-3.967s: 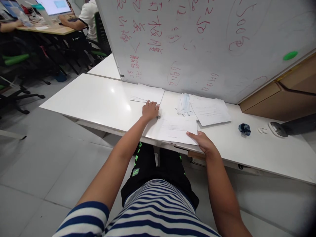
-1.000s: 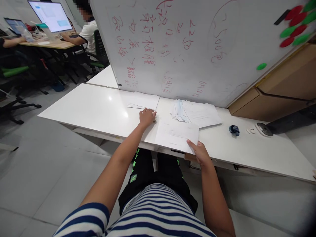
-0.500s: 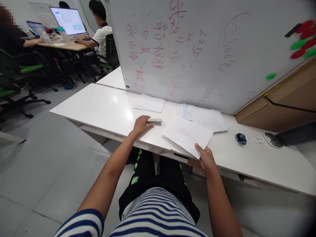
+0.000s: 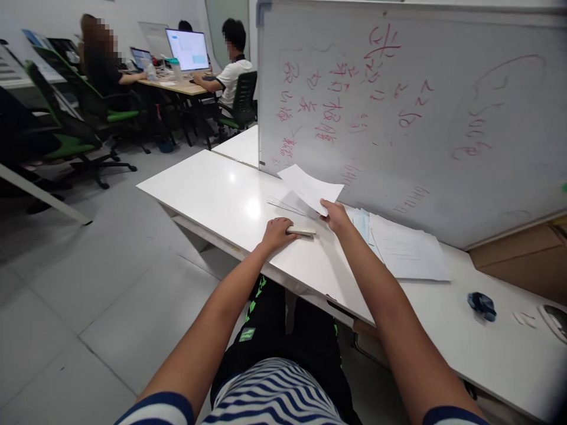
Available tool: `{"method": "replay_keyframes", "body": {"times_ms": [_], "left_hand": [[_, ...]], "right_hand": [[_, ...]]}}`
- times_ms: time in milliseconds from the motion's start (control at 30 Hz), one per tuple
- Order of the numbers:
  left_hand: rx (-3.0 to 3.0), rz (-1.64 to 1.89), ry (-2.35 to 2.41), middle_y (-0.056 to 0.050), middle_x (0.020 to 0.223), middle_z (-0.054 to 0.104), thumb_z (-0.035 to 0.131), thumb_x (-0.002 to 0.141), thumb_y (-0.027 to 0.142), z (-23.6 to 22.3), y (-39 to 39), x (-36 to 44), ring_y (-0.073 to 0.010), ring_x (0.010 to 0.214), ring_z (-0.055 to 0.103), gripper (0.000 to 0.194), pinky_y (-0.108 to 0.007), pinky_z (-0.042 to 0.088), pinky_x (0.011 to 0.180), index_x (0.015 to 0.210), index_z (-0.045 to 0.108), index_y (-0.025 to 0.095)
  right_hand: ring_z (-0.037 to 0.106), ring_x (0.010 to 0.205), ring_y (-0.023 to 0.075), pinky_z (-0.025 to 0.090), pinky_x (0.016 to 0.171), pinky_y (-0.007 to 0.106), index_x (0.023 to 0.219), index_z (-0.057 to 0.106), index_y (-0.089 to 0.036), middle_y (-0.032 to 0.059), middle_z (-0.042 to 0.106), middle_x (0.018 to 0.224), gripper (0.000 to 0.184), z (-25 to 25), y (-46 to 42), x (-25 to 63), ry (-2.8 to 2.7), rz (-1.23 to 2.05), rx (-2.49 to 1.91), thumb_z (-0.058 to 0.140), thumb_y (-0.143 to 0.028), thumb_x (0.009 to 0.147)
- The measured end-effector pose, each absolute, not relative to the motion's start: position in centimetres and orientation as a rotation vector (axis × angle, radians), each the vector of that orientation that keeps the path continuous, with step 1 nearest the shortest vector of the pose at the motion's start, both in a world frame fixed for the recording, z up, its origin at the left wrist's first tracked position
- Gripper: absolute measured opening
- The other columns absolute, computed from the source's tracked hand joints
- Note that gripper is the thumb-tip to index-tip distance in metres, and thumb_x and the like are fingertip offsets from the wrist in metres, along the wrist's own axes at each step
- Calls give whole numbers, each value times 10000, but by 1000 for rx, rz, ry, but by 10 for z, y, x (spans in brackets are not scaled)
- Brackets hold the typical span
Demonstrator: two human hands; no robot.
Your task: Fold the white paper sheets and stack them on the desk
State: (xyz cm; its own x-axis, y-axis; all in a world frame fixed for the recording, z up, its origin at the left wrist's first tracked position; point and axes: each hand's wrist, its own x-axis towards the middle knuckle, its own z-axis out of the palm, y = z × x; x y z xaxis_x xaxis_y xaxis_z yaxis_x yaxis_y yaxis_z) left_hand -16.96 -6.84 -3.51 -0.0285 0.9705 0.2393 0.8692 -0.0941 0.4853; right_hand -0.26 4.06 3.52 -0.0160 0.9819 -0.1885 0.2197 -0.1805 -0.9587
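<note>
Head view: stapler (image 4: 305, 231) is clasped at one end by the left hand (image 4: 278, 234), probably to be steadied on the desk (image 4: 195, 186). Paper (image 4: 312, 186) is pinched at its near edge by the right hand (image 4: 334, 216), set apart, apparently so it's tilted over the low pile (image 4: 287, 205). Glossy white surface, backed by a scribbled whiteboard (image 4: 354, 88); co-workers (image 4: 234, 82) are seated beyond.

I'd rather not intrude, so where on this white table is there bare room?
The table's left end is bare, bordered by the left hand and the loose sheets. So is a patch between the paper pile, the blue object and the right arm. It's crowded around the stapler and the raised paper.
</note>
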Motion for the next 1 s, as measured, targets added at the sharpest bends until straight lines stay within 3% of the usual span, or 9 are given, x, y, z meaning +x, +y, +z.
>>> {"method": "replay_keyframes", "body": {"times_ms": [167,267,367,500,633,800,1000], "left_hand": [[2027,822,1985,-39,1132,634,673,748,504,-35,-71,-168,-246,1112,528,376,-374,357,962,1014,632,241],[2012,832,1983,-40,1121,636,670,744,533,-36,-70,-169,-242,1104,530,406,-376,353,958,1015,627,235],[2005,843,1989,-39,1115,641,677,731,551,-37,-69,-170,-240,1099,532,426,-376,350,950,1008,629,231],[2015,842,1982,-35,1107,649,688,731,520,-37,-67,-171,-243,1087,538,382,-379,350,934,978,638,233],[2029,814,1967,-31,1061,664,682,746,461,-34,-66,-173,-239,1050,555,307,-373,364,915,955,643,239],[2057,791,1960,-42,1105,664,648,770,468,-32,-67,-175,-248,1076,558,347,-349,395,915,1025,643,233],[2089,799,1986,-64,1139,663,591,807,446,-31,-69,-175,-253,1066,580,387,-348,417,934,1111,631,210]], "right_hand": [[623,791,199,509,622,292,1002,587,-105,113,666,902,271,22,76,-44,-1465,1092,-1708,654,-231,772],[597,988,291,485,810,398,1068,573,-65,203,634,1034,377,12,81,-37,-1579,919,-1806,652,-298,782],[493,1177,345,380,969,471,1215,504,-43,262,536,1239,517,7,76,-9,-1679,737,-1852,585,-383,834],[427,1250,333,354,993,468,1279,500,-96,219,451,1370,506,0,44,60,-1998,292,-1756,466,-411,884],[333,1322,319,297,1026,508,1326,473,-150,174,385,1444,512,-18,-10,142,-1904,-81,-1798,384,-429,907],[198,1394,364,162,1064,601,1414,363,-97,216,300,1500,710,-47,-52,193,-1722,-70,-2159,359,-573,887],[296,1363,323,167,1071,548,1356,458,-95,206,403,1451,577,-53,-56,187,-1779,-206,-2053,296,-472,950]]}}
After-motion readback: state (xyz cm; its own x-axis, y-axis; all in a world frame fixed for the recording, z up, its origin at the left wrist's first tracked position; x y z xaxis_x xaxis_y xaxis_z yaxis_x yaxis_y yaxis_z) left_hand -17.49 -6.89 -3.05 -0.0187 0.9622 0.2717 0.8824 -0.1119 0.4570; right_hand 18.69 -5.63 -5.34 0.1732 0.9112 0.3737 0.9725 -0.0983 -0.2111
